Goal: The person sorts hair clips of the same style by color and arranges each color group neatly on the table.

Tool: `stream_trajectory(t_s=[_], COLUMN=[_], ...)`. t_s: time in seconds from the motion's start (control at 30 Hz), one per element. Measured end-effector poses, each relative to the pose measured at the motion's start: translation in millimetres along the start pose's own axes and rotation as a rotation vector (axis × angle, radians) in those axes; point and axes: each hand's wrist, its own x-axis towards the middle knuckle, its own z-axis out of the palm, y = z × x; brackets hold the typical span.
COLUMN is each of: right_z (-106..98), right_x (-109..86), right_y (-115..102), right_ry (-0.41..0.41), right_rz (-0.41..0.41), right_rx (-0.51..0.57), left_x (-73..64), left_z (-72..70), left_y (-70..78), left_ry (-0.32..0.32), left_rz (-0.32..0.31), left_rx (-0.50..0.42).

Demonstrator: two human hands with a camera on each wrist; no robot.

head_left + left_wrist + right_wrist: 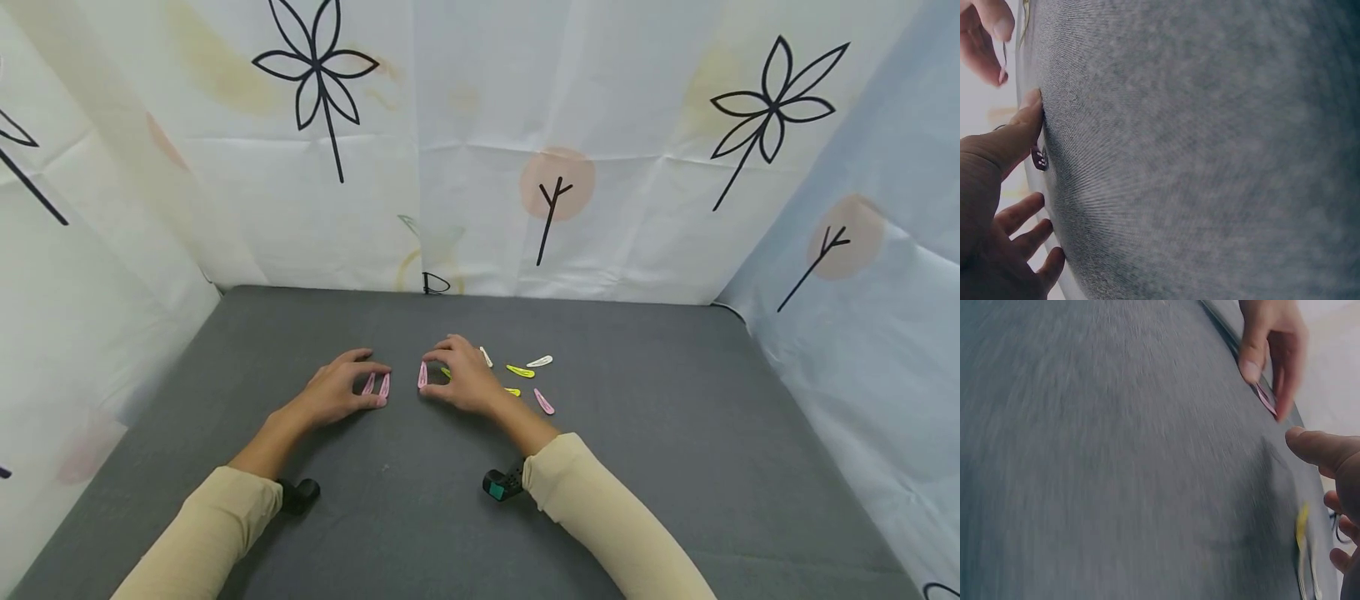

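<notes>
My left hand [337, 392] pinches a pink snap hair clip [385, 386] between thumb and forefinger, at table level. A second pink clip [368, 383] lies just inside the curve of that hand. To its right, my right hand [467, 379] holds another pink clip [423, 375] upright by its two ends, between thumb and fingers. A short gap separates the two hands. In the right wrist view, the left hand's clip [1265, 399] spans its thumb and finger. A yellow clip [446, 372] shows partly behind the right hand's fingers.
Right of the right hand lie a pink clip [543, 402], yellow clips [521, 371] and white clips [539, 362], some partly hidden by the hand. The grey tabletop [637, 467] meets patterned white cloth walls [480, 208] at the back and sides.
</notes>
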Motion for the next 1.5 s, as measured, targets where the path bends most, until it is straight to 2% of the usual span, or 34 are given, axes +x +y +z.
stream_trajectory(t_s=[0.2,0.4,0.63,1.17,1.33,1.5], right_z=[18.3,27.0,28.8,29.4,16.7,-20.3], right_x=[10.8,16.4,19.0,21.4,16.6,0.7], right_y=[-13.6,-22.1,-23.2,-21.4,-24.2,-21.9], right_ry=[-0.024,-0.042,-0.086,-0.092,-0.117,-0.163], right_rz=[0.015,0.031,0.032,0.047,0.002,-0.085], right_rx=[-0.052,-0.079,-0.058,-0.048,-0.019,0.014], left_x=[0.9,-0.1,-0.4,0.1,1.1,2.1], left_z=[-1.1,-1.9,-1.9,0.0,1.8,1.9], left_y=[2.0,2.6,3.4,0.5,-2.3,-2.5], left_ry=[-0.005,-0.009,-0.016,-0.017,-0.013,-0.015], left_rz=[0.009,0.004,0.002,0.020,0.019,0.009], left_rx=[0.010,0.005,-0.007,-0.010,0.009,0.018])
